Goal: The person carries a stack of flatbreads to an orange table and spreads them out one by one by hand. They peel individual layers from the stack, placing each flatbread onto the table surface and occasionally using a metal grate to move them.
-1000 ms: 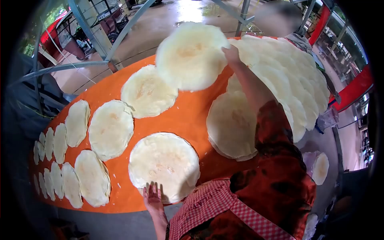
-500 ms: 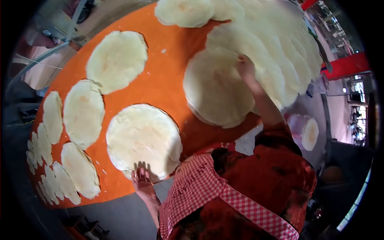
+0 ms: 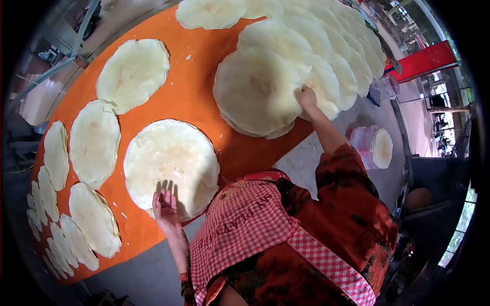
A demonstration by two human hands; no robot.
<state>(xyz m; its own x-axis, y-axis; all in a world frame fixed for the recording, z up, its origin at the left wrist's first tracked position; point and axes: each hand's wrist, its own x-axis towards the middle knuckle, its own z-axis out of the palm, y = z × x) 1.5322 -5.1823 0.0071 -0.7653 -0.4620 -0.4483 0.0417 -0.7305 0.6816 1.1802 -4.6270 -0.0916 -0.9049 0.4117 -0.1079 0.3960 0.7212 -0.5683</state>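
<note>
My left hand [image 3: 167,210] is open, palm up with fingers apart, over the near edge of a stack of thin, round, pale flatbreads [image 3: 171,158]. Its shadow falls on the top sheet. Farther right, my right hand [image 3: 307,97] is closed at the right edge of another large flatbread [image 3: 252,86], pinching the rim. That flatbread lies over others, whose edges show beneath it. Beyond my right hand, many overlapping flatbreads [image 3: 326,41] fan out across the table's far right. The right fingertips are partly hidden.
Several more flatbread stacks [image 3: 94,145] lie along the left of the orange tabletop [image 3: 191,76]. A clear bag of round sheets [image 3: 375,148] is down on the right. A red panel [image 3: 423,64] stands beyond the table, and a metal frame [image 3: 76,38] at upper left.
My right hand has moved nearer along the flatbread's right edge, still closed. My left hand has moved slightly farther over its stack, fingers still apart. The whole view has shifted.
</note>
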